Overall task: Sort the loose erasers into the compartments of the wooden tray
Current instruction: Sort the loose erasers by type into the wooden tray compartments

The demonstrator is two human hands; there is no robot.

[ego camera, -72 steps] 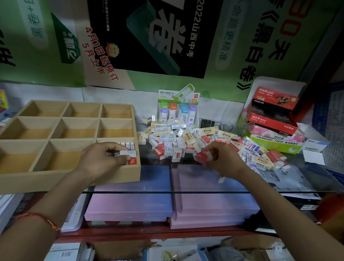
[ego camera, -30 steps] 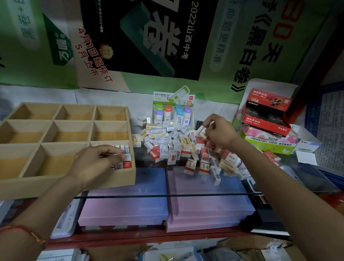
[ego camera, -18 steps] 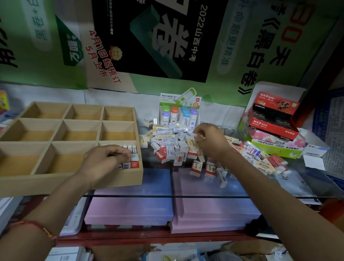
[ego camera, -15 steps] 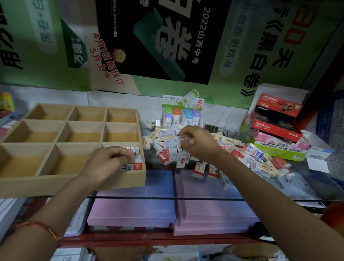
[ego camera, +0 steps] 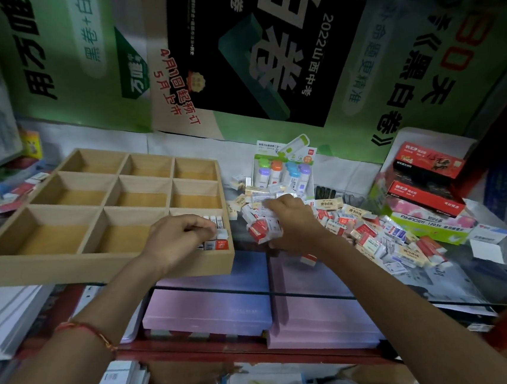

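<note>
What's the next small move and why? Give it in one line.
Probably lift one eraser from the loose pile under the right hand into the near-right compartment of the wooden tray, beside the standing row that the left hand holds; the other compartments look empty.

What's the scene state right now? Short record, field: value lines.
tray: wooden, nine compartments, on the left of the glass counter
filled: only the near-right compartment, with a row of erasers; the others look empty
pile: loose, on the counter right of the tray
left hand: over the filled compartment, fingers curled at the row; grip not visible
right hand: on the pile's left part, fingers bent into it; grip not visible
behind pile: blister pack with coloured caps
far right: stacked red boxes
</note>
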